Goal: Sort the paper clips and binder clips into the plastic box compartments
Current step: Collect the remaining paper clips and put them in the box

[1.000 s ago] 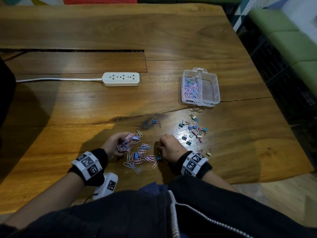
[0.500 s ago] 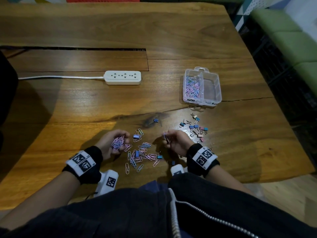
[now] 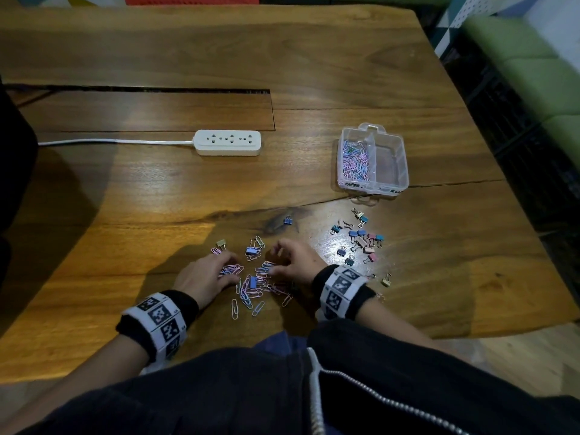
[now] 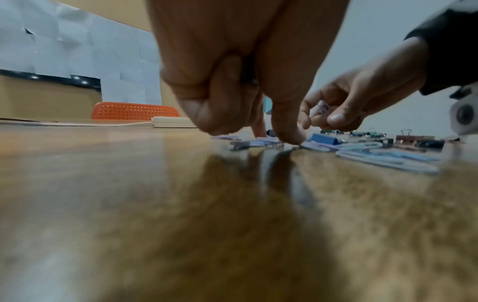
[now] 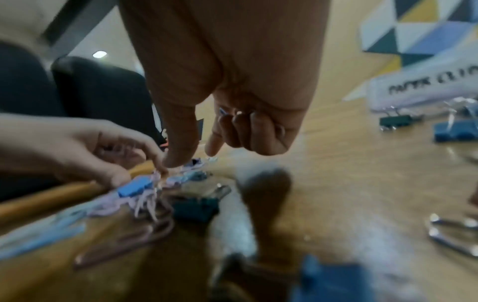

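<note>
Pastel paper clips (image 3: pixel 254 287) lie in a loose pile near the table's front edge, with a blue binder clip (image 3: pixel 253 281) among them. My left hand (image 3: pixel 233 268) is palm down on the pile's left side, its curled fingers and thumb pinching a bunch of clips against the wood (image 4: pixel 271 141). My right hand (image 3: pixel 273 260) is at the pile's right side, with a few clips tucked in its curled fingers (image 5: pixel 230 114) while thumb and forefinger reach down. The clear plastic box (image 3: pixel 405 171) has paper clips in its left compartment; the right one is bare.
Several coloured binder clips (image 3: pixel 361 240) are scattered right of my right hand, below the box. One blue binder clip (image 3: pixel 287 220) lies alone further back. A white power strip (image 3: pixel 227 142) with its cable lies at the middle left. The table's edge runs close on the right.
My left hand has turned palm down and lowered its bunch of clips onto the pile. My right hand, raised half a second ago, has come back down to the pile.
</note>
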`<control>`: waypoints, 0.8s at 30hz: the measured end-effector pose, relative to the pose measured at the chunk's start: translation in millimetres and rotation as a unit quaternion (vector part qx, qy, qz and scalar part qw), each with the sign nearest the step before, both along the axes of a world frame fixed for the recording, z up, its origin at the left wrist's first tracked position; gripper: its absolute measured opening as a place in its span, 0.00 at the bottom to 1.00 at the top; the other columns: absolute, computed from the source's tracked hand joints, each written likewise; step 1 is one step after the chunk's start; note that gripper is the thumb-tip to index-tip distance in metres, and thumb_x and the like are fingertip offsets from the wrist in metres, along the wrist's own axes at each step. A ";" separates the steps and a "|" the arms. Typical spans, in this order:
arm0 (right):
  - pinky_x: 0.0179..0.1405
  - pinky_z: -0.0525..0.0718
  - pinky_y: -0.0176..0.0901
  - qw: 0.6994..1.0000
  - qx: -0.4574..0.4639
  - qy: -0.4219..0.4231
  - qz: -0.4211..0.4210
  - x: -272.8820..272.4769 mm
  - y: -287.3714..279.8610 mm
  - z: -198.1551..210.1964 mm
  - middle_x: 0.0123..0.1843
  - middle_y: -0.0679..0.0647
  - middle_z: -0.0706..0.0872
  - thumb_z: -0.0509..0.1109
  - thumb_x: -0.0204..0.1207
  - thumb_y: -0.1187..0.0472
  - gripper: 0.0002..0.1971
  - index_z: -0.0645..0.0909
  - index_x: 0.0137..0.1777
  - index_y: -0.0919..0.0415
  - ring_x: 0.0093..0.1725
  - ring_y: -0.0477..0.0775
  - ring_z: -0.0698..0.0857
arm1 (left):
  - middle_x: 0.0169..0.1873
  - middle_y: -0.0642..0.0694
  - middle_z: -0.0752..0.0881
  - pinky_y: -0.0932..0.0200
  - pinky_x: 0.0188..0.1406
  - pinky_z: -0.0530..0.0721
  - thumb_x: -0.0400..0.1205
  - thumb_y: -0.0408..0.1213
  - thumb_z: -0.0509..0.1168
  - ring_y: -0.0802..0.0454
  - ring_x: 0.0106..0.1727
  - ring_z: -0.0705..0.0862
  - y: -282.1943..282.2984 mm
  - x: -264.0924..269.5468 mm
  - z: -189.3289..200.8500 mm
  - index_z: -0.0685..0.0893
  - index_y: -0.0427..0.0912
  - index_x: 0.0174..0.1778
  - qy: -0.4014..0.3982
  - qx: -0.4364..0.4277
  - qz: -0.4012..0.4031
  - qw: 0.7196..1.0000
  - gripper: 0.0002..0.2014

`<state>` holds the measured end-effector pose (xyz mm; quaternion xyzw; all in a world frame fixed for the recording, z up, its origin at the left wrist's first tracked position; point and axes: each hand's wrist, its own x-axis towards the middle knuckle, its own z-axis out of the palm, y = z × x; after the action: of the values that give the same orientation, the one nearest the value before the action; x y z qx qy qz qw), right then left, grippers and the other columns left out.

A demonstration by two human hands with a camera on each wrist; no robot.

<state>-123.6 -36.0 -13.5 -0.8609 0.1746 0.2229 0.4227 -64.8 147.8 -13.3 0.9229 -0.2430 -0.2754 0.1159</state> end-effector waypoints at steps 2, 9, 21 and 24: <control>0.60 0.80 0.50 0.996 -0.069 -0.016 0.054 -0.8 4.8 -3.7 0.59 0.54 0.82 0.76 0.66 0.53 0.19 0.76 0.54 0.55 0.58 0.54 0.80 | 0.66 0.49 0.80 0.58 0.59 0.76 0.79 0.48 0.63 0.52 0.65 0.78 -0.7 -2.1 0.9 0.75 0.51 0.68 -0.015 -0.009 0.004 1.000 0.20; 0.62 0.76 0.50 0.979 -0.153 -0.050 0.127 0.2 12.7 -6.7 0.60 0.58 0.78 0.70 0.72 0.54 0.19 0.75 0.61 0.60 0.61 0.57 0.76 | 0.51 0.48 0.85 0.58 0.50 0.79 0.81 0.47 0.62 0.51 0.52 0.82 -9.1 -2.1 -0.2 0.81 0.45 0.51 -0.029 0.006 -0.011 1.000 0.10; 0.69 0.74 0.50 0.976 -0.177 0.022 0.123 -8.9 -9.2 -6.9 0.66 0.59 0.72 0.69 0.72 0.66 0.22 0.70 0.65 0.65 0.65 0.58 0.72 | 0.25 0.52 0.74 0.69 0.20 0.71 0.83 0.42 0.58 0.62 0.21 0.72 -32.8 16.6 14.5 0.75 0.45 0.34 0.307 -0.159 0.116 0.931 0.11; 0.70 0.74 0.49 0.982 -0.169 0.019 0.085 -16.9 -22.6 -4.8 0.65 0.58 0.71 0.68 0.72 0.70 0.21 0.71 0.64 0.64 0.65 0.57 0.73 | 0.20 0.52 0.71 0.73 0.10 0.63 0.84 0.38 0.56 0.63 0.14 0.66 -61.2 29.5 27.1 0.72 0.41 0.36 0.456 -0.281 0.228 0.813 0.11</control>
<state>-140.5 -58.6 -18.3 -0.9273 0.1438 0.2418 0.2470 -35.3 86.6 13.9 0.6477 -0.0115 -0.5495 0.5276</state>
